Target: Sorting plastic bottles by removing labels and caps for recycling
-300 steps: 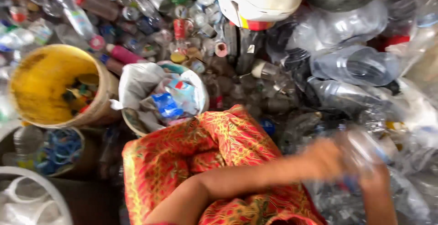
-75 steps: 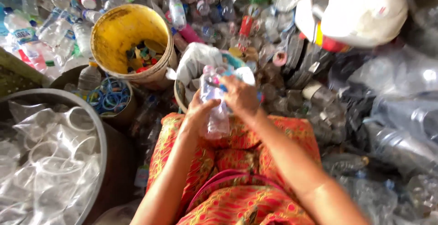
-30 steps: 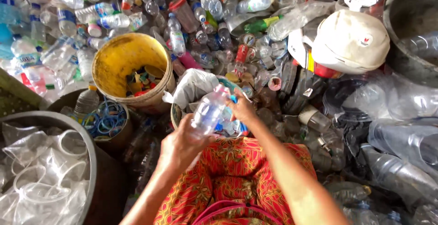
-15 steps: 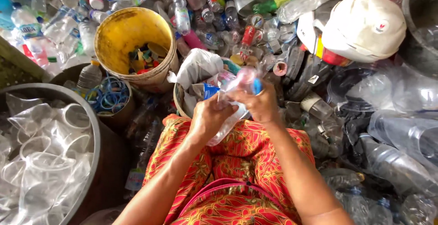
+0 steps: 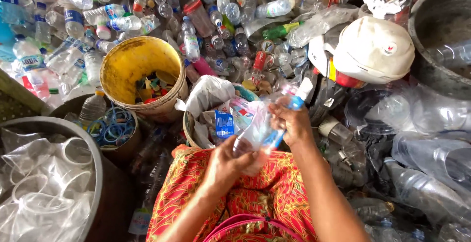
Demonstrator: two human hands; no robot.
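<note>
- Clear plastic bottle (image 5: 257, 131) — held in both hands above my lap, tilted, its neck end up toward the lined bucket of label scraps (image 5: 216, 117), its base low against the red patterned cloth (image 5: 245, 198).
- Left hand (image 5: 228, 166) is wrapped round the lower body of the bottle, fingers closed on it; the palm side is hidden, so I can't tell how firm that hold is.
- Right hand (image 5: 292, 121) pinches the upper part, where a blue strip of label (image 5: 282, 134) shows between the fingers; closed tight, nothing else in it.
- Risk: thin wall crushes under the left-hand squeeze — bottle likely slips or kicks sideways into the loose pile of bottles (image 5: 206, 31).
- Risk: label film looks thin; a hard pull may tear it and leave a strip stuck on.
- Risk: scraps could miss the lined bucket and land in the yellow bucket of caps (image 5: 142, 70) just beside it, or the tub of blue rings (image 5: 115, 129).
- Risk: the heaps on every side leave little elbow room; a wide sweep could knock the white helmet (image 5: 373, 50).
</note>
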